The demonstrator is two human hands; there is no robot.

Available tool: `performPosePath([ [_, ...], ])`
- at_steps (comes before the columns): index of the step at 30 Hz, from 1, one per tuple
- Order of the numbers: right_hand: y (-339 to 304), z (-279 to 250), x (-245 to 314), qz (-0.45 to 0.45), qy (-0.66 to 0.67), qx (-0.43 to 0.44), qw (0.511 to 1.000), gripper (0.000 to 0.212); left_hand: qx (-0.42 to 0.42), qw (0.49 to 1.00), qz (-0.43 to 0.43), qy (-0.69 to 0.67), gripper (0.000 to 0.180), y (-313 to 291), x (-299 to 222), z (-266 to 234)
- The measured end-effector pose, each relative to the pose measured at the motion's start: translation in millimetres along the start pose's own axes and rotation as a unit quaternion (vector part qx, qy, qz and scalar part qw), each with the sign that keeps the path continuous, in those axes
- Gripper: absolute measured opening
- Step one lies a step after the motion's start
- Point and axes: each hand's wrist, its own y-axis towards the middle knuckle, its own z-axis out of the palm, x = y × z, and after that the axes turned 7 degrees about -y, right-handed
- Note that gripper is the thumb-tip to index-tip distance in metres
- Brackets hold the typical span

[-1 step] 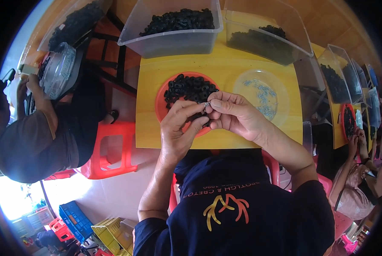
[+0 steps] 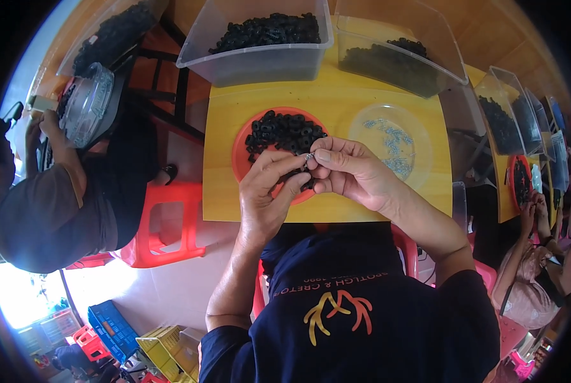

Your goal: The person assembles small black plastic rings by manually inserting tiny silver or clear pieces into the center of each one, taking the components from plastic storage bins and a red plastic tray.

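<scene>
Head view: above a yellow wood-grain tabletop (image 2: 225,201), the right hand (image 2: 354,172) pinches a small silvery metal piece (image 2: 309,157) between thumb and forefinger. The left hand (image 2: 269,182) is half curled, its forefinger tip meeting that piece and its thumb lower; whether those fingers close on something, I cannot tell. Just behind the hands, partly hidden by them, sits a round red-orange plastic bowl (image 2: 237,163) heaped with small black ring-like parts (image 2: 279,131). Near the right hand, a round clear plastic dish (image 2: 424,140) holds scattered small silvery metal pieces (image 2: 394,142). Farther back stand two translucent rectangular plastic tubs (image 2: 260,73) containing black parts.
</scene>
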Motion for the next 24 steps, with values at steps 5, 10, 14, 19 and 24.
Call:
performPosePath([
  [5, -4, 3, -5, -0.006, 0.009, -0.010, 1.000, 0.016, -0.083, 0.941, -0.145, -0.293, 0.034, -4, -3, 12],
  [10, -6, 4, -4, -0.038, -0.035, -0.021, 0.998, 0.016, -0.095, 0.945, -0.141, -0.281, 0.032, -13, 3, 9],
  [14, -7, 11, 0, -0.093, -0.225, -0.045, 0.969, 0.017, -0.086, 0.962, -0.145, -0.214, 0.034, -11, -2, 7],
  [19, -3, 19, 10, -0.125, -0.392, -0.073, 0.909, 0.016, -0.077, 0.964, -0.139, -0.213, 0.031, -9, 6, 2],
  [24, 2, 21, 10, -0.138, -0.461, -0.077, 0.873, 0.014, -0.069, 0.968, -0.099, -0.222, 0.025, -5, 15, 0],
])
